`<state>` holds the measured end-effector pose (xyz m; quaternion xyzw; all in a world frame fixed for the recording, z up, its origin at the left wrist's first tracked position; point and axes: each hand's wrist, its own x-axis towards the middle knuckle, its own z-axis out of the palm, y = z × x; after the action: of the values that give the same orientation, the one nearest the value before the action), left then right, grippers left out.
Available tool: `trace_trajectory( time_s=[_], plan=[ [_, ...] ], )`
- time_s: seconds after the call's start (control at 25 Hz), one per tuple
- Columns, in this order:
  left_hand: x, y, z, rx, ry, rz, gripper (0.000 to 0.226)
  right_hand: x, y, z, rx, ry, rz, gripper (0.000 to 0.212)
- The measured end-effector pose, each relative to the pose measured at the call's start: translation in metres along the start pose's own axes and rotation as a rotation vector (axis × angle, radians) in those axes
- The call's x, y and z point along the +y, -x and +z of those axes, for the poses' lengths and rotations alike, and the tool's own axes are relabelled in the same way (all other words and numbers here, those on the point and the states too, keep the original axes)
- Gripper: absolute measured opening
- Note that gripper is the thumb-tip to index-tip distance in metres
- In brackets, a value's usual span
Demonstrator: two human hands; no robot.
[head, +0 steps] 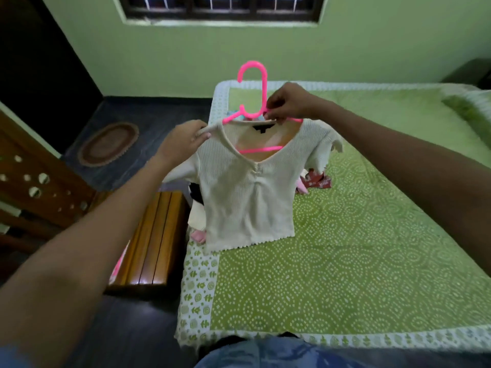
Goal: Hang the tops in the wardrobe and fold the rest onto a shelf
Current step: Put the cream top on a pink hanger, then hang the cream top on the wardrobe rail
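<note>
A cream ribbed top (249,192) hangs in the air above the bed, partly on a pink plastic hanger (255,86). My left hand (183,144) pinches the top's left shoulder, pulled out beyond the hanger's arm. My right hand (288,103) grips the hanger and the neckline at the back of the collar. The hanger's lower bar shows through the V-neck. A few more clothes (316,181) lie behind the top on the bed, mostly hidden by it.
The bed (372,235) with a green patterned sheet fills the right side. A wooden bench (151,240) stands at its left edge. A dark wooden wardrobe or door (32,62) is at the far left, an oval mat (109,144) on the floor.
</note>
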<state>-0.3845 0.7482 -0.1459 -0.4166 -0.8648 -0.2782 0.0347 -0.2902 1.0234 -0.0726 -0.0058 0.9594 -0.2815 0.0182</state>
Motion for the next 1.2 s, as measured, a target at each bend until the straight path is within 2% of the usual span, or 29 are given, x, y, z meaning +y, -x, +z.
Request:
trace_trajectory(
  time_s=[0.16, 0.28, 0.52, 0.6, 0.72, 0.76, 0.84, 0.92, 1.08, 1.2],
  plan=[
    [0.037, -0.013, -0.037, -0.054, 0.043, 0.067, 0.023, -0.047, 0.032, -0.023, 0.098, 0.080, 0.034, 0.020],
    [0.061, -0.018, -0.041, -0.105, 0.082, 0.133, 0.021, -0.072, 0.058, -0.032, 0.149, 0.226, 0.086, 0.021],
    [0.119, -0.032, -0.019, -0.165, 0.142, 0.297, 0.020, -0.058, 0.146, -0.048, 0.269, 0.287, 0.341, 0.022],
    [0.156, -0.038, -0.010, -0.133, 0.192, 0.373, 0.019, -0.052, 0.184, -0.061, 0.339, 0.264, 0.401, 0.021],
    [0.215, -0.051, 0.004, -0.002, 0.304, 0.509, 0.021, -0.037, 0.246, -0.087, 0.587, 0.325, 0.436, 0.027],
    [0.237, -0.055, 0.013, 0.021, 0.328, 0.548, 0.025, -0.028, 0.273, -0.094, 0.603, 0.356, 0.483, 0.035],
    [0.281, -0.060, 0.034, 0.021, 0.340, 0.586, 0.028, -0.003, 0.336, -0.108, 0.525, 0.394, 0.643, 0.047],
    [0.329, -0.062, 0.061, 0.016, 0.328, 0.633, 0.025, 0.022, 0.408, -0.123, 0.469, 0.381, 0.790, 0.035],
    [0.432, -0.064, 0.124, -0.006, 0.356, 0.723, 0.021, 0.055, 0.539, -0.137, 0.636, 0.272, 0.831, 0.017],
    [0.526, -0.055, 0.170, -0.044, 0.397, 0.813, 0.023, 0.082, 0.627, -0.138, 0.713, 0.307, 0.930, 0.018]
  ],
)
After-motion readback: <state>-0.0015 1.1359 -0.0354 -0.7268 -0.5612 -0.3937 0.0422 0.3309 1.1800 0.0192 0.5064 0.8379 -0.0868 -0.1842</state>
